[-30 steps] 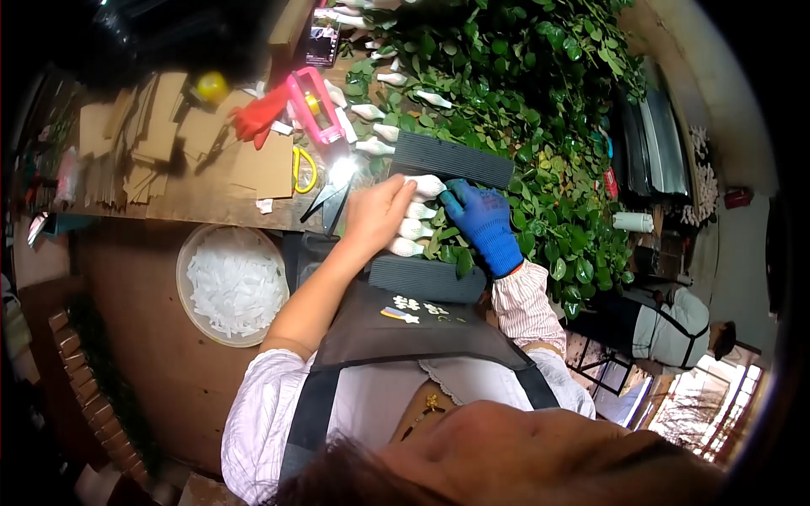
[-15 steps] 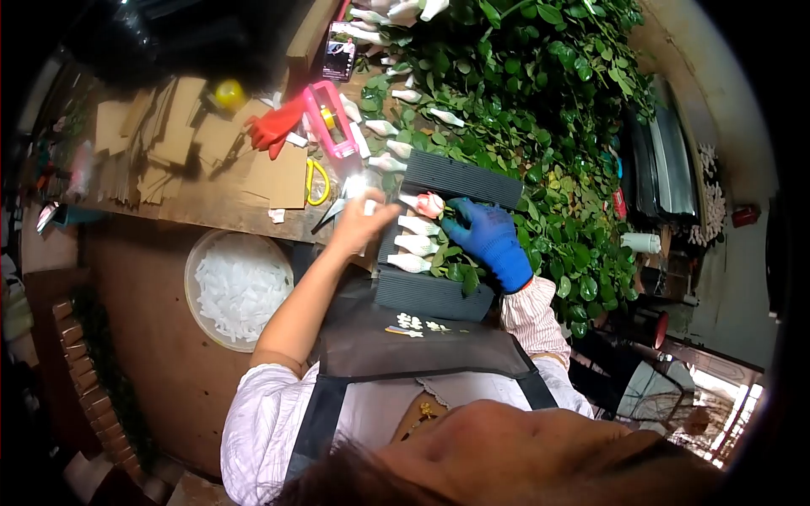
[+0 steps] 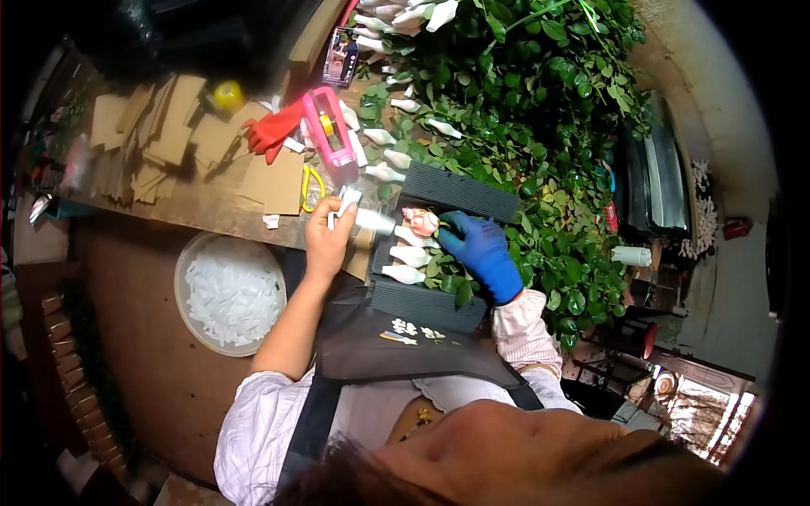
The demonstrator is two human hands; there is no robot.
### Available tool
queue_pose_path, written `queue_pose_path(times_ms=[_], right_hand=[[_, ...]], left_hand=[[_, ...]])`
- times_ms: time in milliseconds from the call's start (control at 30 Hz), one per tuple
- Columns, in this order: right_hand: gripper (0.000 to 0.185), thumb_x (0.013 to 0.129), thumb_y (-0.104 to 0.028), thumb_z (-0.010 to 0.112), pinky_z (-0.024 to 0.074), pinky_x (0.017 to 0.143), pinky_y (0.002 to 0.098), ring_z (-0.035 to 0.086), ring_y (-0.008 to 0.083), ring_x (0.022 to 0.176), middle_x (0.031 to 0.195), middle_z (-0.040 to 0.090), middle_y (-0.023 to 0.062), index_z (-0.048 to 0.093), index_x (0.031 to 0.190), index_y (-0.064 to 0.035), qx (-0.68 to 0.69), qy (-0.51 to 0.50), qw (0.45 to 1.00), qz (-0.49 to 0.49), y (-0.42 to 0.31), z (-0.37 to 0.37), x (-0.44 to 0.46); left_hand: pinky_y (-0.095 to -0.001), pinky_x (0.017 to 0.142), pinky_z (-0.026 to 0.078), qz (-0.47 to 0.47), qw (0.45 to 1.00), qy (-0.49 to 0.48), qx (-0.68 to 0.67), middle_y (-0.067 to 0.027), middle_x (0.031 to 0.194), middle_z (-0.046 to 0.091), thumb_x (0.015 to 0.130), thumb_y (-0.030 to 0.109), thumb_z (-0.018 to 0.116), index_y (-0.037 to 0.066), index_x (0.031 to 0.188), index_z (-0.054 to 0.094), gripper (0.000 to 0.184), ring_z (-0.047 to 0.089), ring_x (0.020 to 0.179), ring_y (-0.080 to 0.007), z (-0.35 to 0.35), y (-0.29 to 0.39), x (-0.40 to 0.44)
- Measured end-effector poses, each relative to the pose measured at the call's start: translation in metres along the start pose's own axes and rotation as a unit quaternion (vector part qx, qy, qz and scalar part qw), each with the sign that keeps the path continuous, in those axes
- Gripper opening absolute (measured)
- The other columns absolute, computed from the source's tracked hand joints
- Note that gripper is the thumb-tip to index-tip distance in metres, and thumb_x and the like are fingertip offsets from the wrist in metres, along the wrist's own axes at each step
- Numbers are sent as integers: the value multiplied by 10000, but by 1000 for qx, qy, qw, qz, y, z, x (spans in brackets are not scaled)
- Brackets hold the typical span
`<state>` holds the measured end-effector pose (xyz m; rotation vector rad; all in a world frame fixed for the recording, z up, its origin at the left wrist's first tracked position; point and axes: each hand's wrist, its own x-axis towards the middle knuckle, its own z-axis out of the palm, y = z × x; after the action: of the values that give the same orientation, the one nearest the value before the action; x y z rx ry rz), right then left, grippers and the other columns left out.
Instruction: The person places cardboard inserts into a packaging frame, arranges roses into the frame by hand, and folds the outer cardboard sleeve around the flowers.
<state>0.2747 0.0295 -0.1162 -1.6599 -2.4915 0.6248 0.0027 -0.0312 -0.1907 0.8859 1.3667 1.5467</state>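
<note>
My left hand (image 3: 327,238), bare, is closed on a small white piece (image 3: 349,199) at its fingertips. A blurred white sleeve (image 3: 375,222) reaches from beside these fingers toward a pink-and-cream rose (image 3: 420,222); whether the two white things are joined I cannot tell. My right hand (image 3: 481,251), in a blue glove, is closed at the base of the rose bloom, its fingers around the stem, which is mostly hidden. The rose lies on a black ribbed board (image 3: 460,192). Just below it lie several buds in white net sleeves (image 3: 405,274), side by side on the board.
A pink tape dispenser (image 3: 331,135), yellow-handled scissors (image 3: 314,187) and a red glove (image 3: 274,133) lie on the table, with cardboard pieces (image 3: 173,126) farther left. Leafy stems (image 3: 548,169) are heaped at the right. A basin (image 3: 180,291) of white pieces stands lower left.
My left hand has drawn back to the left and down, now with a white piece in its fingers. The rose and my gloved right hand have shifted slightly downward.
</note>
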Motion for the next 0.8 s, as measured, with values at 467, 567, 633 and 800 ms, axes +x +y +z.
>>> queue_pose_path(times_ms=[467,567,633,800], right_hand=[[593,846,-466,730,546,840,437,695,327,1009,1119,721,146,581,1310,-127,-53,-13,998,-17,4,17,-7],[646,830,-484,739,542,854,436,694,328,1016,1129,713,161,569,1341,-127,-55,-40,998,4,5,14,-4],[716,804,-505,758,540,862,435,693,336,1014,1127,708,175,552,1376,-126,-13,-81,997,13,2,4,-4],[991,718,-524,835,515,913,445,659,352,1082,1209,668,183,416,1506,-94,-42,-132,989,-47,-7,-14,-7]], left_hand=[[-341,599,450,-11,980,-181,85,-67,714,632,963,245,662,0,865,688,265,600,643,-170,36,-11,-17],[-237,613,380,-57,996,-28,-68,43,727,575,981,155,621,57,819,636,189,489,660,-54,21,8,-12],[-246,619,396,7,998,-46,-46,20,753,591,958,119,608,51,787,605,184,504,678,-61,-12,12,7],[-369,642,477,-83,932,-241,259,-118,734,623,886,277,729,27,789,611,293,622,682,-214,0,44,-15]])
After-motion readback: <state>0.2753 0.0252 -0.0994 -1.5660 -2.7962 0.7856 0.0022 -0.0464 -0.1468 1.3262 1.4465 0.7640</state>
